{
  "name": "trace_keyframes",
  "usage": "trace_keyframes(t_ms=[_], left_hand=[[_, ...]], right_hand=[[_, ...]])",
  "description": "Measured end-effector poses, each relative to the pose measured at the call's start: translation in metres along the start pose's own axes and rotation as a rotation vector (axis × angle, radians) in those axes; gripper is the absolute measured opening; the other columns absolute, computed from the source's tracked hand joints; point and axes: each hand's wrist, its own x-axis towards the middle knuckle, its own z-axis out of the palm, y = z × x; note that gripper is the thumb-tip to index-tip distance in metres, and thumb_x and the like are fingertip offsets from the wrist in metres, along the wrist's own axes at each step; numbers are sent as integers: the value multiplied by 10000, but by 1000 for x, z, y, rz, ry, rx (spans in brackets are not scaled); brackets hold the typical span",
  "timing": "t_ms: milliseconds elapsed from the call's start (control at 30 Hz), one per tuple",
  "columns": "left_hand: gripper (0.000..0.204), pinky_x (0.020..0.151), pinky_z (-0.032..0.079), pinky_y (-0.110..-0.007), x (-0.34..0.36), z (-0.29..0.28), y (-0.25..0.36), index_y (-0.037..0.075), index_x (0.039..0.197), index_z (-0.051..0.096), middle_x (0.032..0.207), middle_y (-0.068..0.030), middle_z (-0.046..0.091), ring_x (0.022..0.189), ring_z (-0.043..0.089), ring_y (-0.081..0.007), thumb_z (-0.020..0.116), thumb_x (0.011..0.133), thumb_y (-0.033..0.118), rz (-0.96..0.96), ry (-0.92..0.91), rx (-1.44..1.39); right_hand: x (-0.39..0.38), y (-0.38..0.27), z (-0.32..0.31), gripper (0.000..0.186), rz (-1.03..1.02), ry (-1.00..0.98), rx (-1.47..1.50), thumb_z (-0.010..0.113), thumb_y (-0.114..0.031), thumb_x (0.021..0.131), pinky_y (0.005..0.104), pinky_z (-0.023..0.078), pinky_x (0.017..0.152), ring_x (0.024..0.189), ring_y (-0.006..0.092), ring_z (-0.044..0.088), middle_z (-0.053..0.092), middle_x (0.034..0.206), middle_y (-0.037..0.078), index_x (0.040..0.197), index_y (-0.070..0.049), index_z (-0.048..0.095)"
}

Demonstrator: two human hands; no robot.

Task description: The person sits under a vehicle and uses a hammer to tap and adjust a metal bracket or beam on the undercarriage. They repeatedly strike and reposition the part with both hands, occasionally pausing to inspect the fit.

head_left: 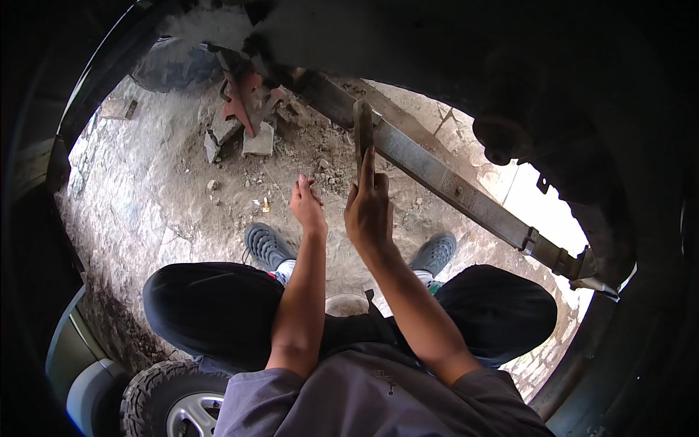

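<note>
Closest to us, on our side of the long, flat grey metal beam [437,172], a black chunky-treaded tyre [140,400] on a silver wheel lies well to the beam's left. Our 2 knees in black trousers [211,302] are bent, and our 2 grey ribbed shoes [269,245] stand on the dusty ground, short of the beam. Our left hand [309,210], left of the beam, is loosely curled; we cannot tell whether it pinches anything. Our right hand [370,215] is wrapped around a flat, worn brown bar with a rounded end [363,120], 1 index finger laid straight along it. The bar's top overlaps the beam in our view; we cannot tell if they touch. Farther off, left of the beam's far end, a red metal stand [237,111] leans by a pale grey block [258,140].
</note>
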Motion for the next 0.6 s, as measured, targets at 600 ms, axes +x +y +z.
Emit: trace_keyframes(t_ms=[600], left_hand=[[384,518,404,-258,6,-17,10,65,1041,682,671,42,470,552,437,-63,580,1105,430,25,37,27]], right_hand=[[-24,3,-8,825,-171,52,105,619,-71,1010,561,543,893,1081,499,657,603,1245,314,1688,-53,149]])
